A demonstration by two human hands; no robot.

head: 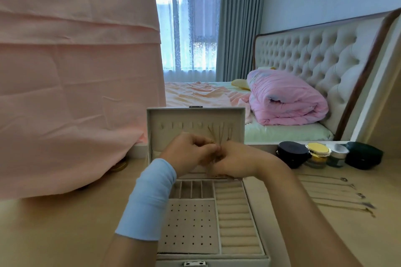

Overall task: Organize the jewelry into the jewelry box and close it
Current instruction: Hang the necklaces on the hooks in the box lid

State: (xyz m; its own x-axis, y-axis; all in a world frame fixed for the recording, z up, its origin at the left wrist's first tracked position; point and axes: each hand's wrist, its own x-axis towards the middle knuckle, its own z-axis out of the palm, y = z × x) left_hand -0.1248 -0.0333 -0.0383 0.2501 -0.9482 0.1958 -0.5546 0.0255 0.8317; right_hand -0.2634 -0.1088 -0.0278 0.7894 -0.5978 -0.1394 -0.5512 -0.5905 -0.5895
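Note:
A cream jewelry box [256, 217] stands open in front of me, its lid [156, 134] upright with a row of hooks. Thin gold necklaces [219, 133] hang from the hooks on the lid's right side. My left hand [188, 154] and my right hand [236, 162] meet in front of the lid, both pinching a gold necklace chain between their fingertips. The box's tray shows small slots, a panel with earring holes [188, 225] and ring rolls [236, 219]. Several more necklaces [338, 195] lie in rows on the table to the right.
A pink cloth [76, 82] hangs over something at the left, a gold lid [119, 166] showing under its edge. Dark round cases [291, 153] and small jars [318, 154] stand at the back right. A bed with a pink quilt [284, 99] lies behind the table.

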